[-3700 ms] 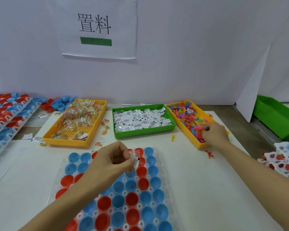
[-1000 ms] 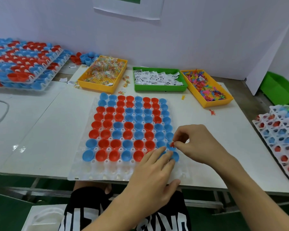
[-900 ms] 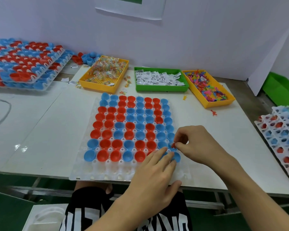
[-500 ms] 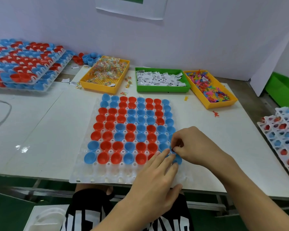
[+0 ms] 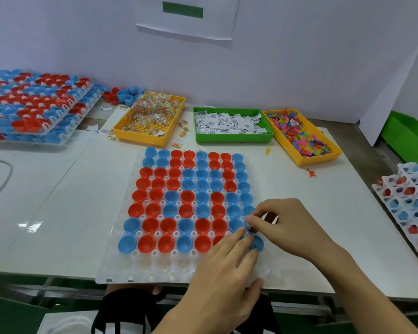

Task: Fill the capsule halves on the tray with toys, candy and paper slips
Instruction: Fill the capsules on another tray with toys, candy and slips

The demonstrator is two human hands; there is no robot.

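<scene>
A: Fingers (image 5: pixel 253 219) of the right hand (image 5: pixel 290 227) are pinched on a small red toy (image 5: pixel 252 229), held just over the blue capsule halves at the near right corner of the tray (image 5: pixel 121 268).

B: And the left hand (image 5: pixel 225 268)?

A: It lies flat, fingers straight, resting on the same corner of the tray beside the right hand; it holds nothing that shows.

B: How would the toy handle?

A: Probably very light and a bit springy, thin plastic. A fingertip pinch at its middle looks right. The capsule halves (image 5: pixel 186 201) seem light too and could tip, so the flat hand steadying the tray makes sense.

B: Where are the supplies?

A: Beyond the tray's far edge: a yellow bin of candy (image 5: pixel 150 121) to the far left, a green bin of paper slips (image 5: pixel 229 124) straight behind, and a yellow bin of toys (image 5: pixel 302 138) to the far right.

B: Any change from half a second ago?

A: Little. Both hands stay at that corner; the right hand's fingers have opened out slightly over the cup. A few seconds back it was reaching into the toy bin while the left held a slip above the tray.
</scene>
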